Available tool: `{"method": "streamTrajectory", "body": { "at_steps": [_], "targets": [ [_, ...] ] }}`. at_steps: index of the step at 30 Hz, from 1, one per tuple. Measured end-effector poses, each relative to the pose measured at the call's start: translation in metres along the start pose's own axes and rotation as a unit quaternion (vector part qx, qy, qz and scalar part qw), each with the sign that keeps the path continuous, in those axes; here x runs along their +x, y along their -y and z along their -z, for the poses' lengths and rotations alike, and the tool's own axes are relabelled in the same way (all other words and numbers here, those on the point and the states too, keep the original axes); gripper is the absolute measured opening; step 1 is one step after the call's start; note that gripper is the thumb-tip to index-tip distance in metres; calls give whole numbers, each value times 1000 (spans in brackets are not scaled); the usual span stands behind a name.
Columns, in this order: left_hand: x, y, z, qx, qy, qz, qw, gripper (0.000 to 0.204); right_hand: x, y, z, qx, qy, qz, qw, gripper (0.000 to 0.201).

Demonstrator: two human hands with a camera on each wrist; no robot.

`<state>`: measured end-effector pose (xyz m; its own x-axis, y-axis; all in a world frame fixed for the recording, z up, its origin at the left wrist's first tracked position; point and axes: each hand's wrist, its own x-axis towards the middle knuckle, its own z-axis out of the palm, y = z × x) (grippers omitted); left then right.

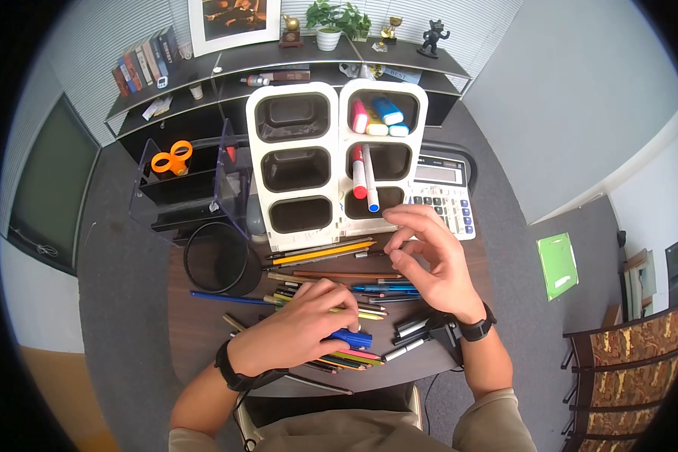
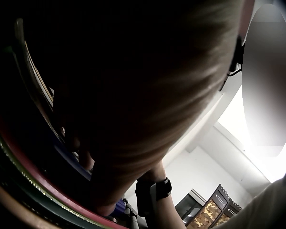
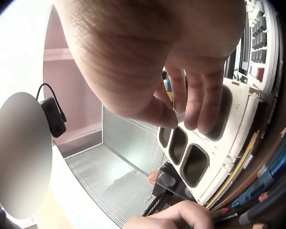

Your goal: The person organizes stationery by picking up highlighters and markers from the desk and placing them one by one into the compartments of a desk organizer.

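Head view, lower centre: blue marker (image 1: pixel 358 339), pinched by left grip (image 1: pixel 300 322); presumably light, stiff, slick plastic, best held mid-barrel. Right grip (image 1: pixel 434 262): released.

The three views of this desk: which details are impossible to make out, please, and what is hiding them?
Head view: the blades of the orange-handled scissors, hidden by the black desk organizer.
Head view: one end of the thick blue plastic marker, covered by the left hand.
Head view: key symbols on the white rectangular calculator, too small.
Left wrist view: the upper left area, too dark.
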<state>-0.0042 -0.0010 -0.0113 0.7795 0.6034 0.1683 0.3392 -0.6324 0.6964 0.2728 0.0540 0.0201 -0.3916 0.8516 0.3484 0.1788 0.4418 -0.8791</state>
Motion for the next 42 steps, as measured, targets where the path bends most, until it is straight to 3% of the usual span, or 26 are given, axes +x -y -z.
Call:
{"method": "streamTrajectory", "body": {
  "at_steps": [5, 8, 10, 13, 15, 17, 19, 21, 23, 25, 27, 29, 30, 32, 36, 41, 42],
  "targets": [
    [3, -5, 3, -21, -7, 3, 1000, 32, -3, 0, 0, 24, 24, -40, 999, 46],
    [6, -8, 5, -54, -64, 4, 996, 34, -8, -2, -1, 29, 37, -50, 998, 40],
    [7, -15, 10, -66, -124, 57, 988, 32, -9, -2, 1, 28, 51, -53, 997, 37],
    [9, -19, 10, -158, -167, 94, 969, 31, -8, 1, 4, 27, 91, -29, 995, 36],
    [9, -19, 14, -165, -172, 89, 967, 33, -4, 10, 6, 27, 187, -25, 982, 37],
    [9, -20, 16, -154, -182, 66, 969, 37, -4, 11, 1, 28, 200, -29, 979, 39],
    [9, -20, 16, -175, -177, 68, 966, 39, -5, 10, -3, 19, 191, 5, 981, 38],
    [9, -20, 14, -197, -174, 72, 962, 42, -6, 14, 0, -2, 181, -16, 983, 35],
    [9, -20, 8, -201, -241, 105, 944, 51, -8, 9, 3, 29, 104, 18, 994, 32],
    [11, -18, 13, -157, -257, 76, 951, 56, -11, 6, 8, 78, 34, 31, 996, 32],
    [11, -18, 22, -113, -271, 47, 955, 61, -20, 1, 21, 218, -1, -36, 975, 31],
    [5, -23, 37, -64, -171, 13, 983, 57, -14, 4, 15, 303, -66, 1, 951, 30],
    [1, -25, 40, -61, -169, 10, 984, 57, -12, 1, 17, 320, -81, 21, 944, 31],
    [-6, -30, 43, -2, -21, -47, 999, 52, -11, -4, 21, 333, -104, 46, 936, 33],
    [-20, -52, 25, 24, 138, -45, 989, 46, -8, -8, 25, 321, -159, 45, 933, 27],
    [-34, -61, 16, 84, 150, -24, 985, 40, -8, -4, 23, 275, -271, 75, 919, 25],
    [-36, -59, 15, 81, 141, -4, 987, 39, -9, -3, 26, 294, -255, 103, 915, 27]
  ]
}}
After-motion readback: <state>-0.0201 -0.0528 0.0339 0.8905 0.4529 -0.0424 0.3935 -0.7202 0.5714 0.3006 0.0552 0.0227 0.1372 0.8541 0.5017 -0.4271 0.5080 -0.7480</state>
